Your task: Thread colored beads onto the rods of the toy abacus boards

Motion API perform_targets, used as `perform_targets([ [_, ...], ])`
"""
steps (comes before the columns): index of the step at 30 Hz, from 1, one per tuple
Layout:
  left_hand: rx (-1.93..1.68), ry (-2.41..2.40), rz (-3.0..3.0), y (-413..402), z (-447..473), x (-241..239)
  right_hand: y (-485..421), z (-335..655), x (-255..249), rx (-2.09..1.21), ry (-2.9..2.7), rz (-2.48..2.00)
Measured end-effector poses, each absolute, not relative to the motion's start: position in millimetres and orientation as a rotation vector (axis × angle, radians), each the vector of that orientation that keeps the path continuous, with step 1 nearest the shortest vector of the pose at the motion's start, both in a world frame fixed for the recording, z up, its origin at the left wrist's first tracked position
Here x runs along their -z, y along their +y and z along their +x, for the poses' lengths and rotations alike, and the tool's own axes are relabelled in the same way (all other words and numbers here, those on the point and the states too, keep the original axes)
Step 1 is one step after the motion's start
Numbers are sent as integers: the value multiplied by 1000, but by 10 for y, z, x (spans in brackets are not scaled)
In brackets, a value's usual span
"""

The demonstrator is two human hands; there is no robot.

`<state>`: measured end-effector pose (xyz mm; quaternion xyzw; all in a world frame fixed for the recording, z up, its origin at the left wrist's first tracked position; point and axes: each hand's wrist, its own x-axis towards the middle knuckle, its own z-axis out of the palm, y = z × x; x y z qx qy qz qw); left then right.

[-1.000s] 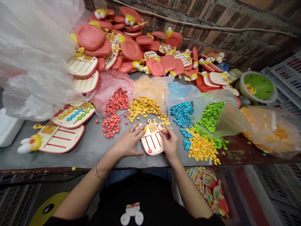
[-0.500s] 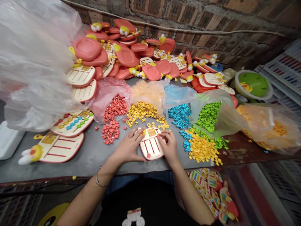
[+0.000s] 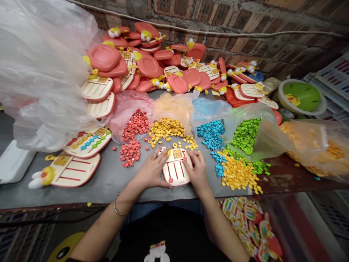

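A cream toy board (image 3: 177,174) with a red rim, dark red slots and a yellow, white-eyed head lies flat before me. My left hand (image 3: 152,170) grips its left side, fingers over the head end and thumb along the lower edge. At the upper right of the board, my right hand (image 3: 198,173) is closed, its thumb tip against a small red bead (image 3: 184,158). Another red bead (image 3: 170,180) sits at the lower left end of a slot. Beyond the board are loose yellow beads (image 3: 167,129) and red beads (image 3: 130,153).
Blue beads (image 3: 210,134), green beads (image 3: 247,135) and a yellow bead heap (image 3: 237,171) lie to the right. Two toy boards (image 3: 77,171) overlap at left, the rear one beaded. Red-backed toys (image 3: 148,65) pile along the brick wall. A clear plastic bag (image 3: 43,72) bulges at left.
The red bead at my right fingertips now shows on the board's upper right. My right fingers have shifted slightly and spread a little. My left hand keeps its hold; the view has moved slightly.
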<state>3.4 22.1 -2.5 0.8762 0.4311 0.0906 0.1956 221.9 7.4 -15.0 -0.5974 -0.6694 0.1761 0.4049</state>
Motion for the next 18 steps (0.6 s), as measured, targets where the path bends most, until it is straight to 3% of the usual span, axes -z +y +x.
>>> perform_targets([
  [6, -230, 1226, 2455, 223, 51, 9, -25, 2103, 177, -125, -1839, -1631],
  [18, -280, 1117, 2508, 208, 8, 48, -37, 2121, 184, -305, -1773, -1547],
])
